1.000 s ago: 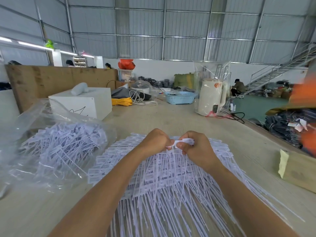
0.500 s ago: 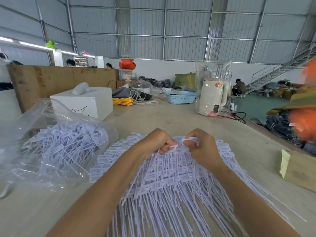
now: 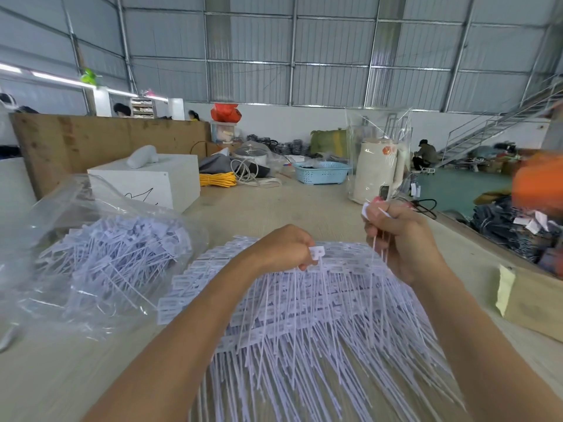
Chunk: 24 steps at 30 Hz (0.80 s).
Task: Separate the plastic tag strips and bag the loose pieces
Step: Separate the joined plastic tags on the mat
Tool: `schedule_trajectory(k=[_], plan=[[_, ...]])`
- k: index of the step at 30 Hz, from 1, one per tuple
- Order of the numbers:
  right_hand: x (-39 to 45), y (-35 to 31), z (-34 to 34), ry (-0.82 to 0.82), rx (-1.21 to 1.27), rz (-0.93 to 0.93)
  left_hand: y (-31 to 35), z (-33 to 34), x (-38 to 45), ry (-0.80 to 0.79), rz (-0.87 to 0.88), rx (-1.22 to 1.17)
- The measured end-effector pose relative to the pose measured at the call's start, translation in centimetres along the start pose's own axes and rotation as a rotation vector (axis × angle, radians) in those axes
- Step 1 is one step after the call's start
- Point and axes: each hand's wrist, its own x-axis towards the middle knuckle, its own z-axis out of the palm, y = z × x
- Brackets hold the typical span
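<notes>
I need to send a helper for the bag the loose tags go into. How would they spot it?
On the wooden table, look left of the fanned white tag pile. The clear plastic bag lies crumpled there before a white box, the only bag holding jumbled tags.

walls: grey corrugated metal (image 3: 329, 47) | metal staircase (image 3: 499, 123) right | floor (image 3: 457, 190) green | strip lights (image 3: 54, 79) left

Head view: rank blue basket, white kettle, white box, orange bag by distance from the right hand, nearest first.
From the right hand:
1. white kettle, just beyond it, inside clear wrap.
2. blue basket, further back, centre of the table.
3. white box, across to the left.
4. orange bag, by the back wall, beyond the table.
</notes>
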Motion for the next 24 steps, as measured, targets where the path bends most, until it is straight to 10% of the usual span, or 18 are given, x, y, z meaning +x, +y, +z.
schedule_trajectory(k=[8,24], plan=[[-0.9,2.8,2.6,-0.085,-0.513,0.133,-0.1,0.1,0.0,0.001,0.030,0.099],[-0.5,4.6,2.7,-0.024,-0.573,-0.033,-0.6,0.3,0.0,0.150,0.085,0.168]])
